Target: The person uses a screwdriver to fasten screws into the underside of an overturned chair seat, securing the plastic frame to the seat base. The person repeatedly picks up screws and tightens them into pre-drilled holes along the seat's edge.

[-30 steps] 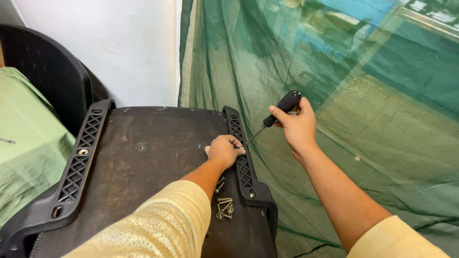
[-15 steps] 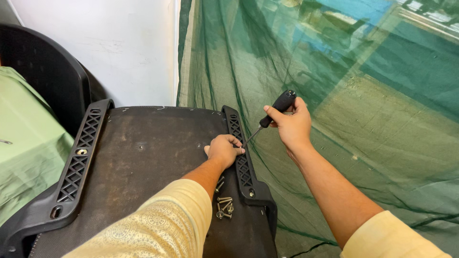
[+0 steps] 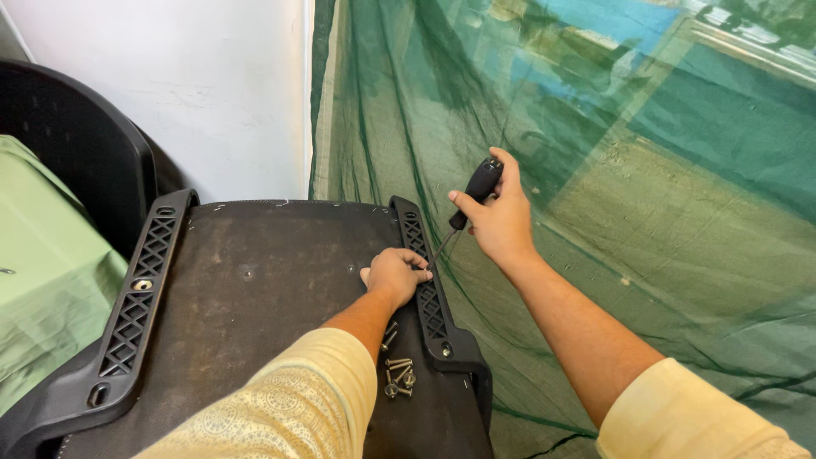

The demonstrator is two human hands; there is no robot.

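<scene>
A dark, dusty panel (image 3: pixel 272 289) with two black latticed side rails lies flat in front of me. My left hand (image 3: pixel 395 274) rests with fingers curled against the right rail (image 3: pixel 429 297), apparently pinching something small that I cannot make out. My right hand (image 3: pixel 501 217) grips a black-handled screwdriver (image 3: pixel 480 189); its thin shaft slants down-left, and the tip sits right at my left fingers on the rail. Several loose silver screws (image 3: pixel 398 376) lie on the panel just below my left forearm.
The left rail (image 3: pixel 136 297) runs along the panel's other side. A green mesh net (image 3: pixel 612 170) hangs at the right and back. A white wall (image 3: pixel 187 93) stands behind, a black curved chair back (image 3: pixel 76 144) and green cloth (image 3: pixel 42 280) at left.
My right hand with the screwdriver has moved left and closer to my left hand, bringing the tip down to the right rail. The left hand has stayed put.
</scene>
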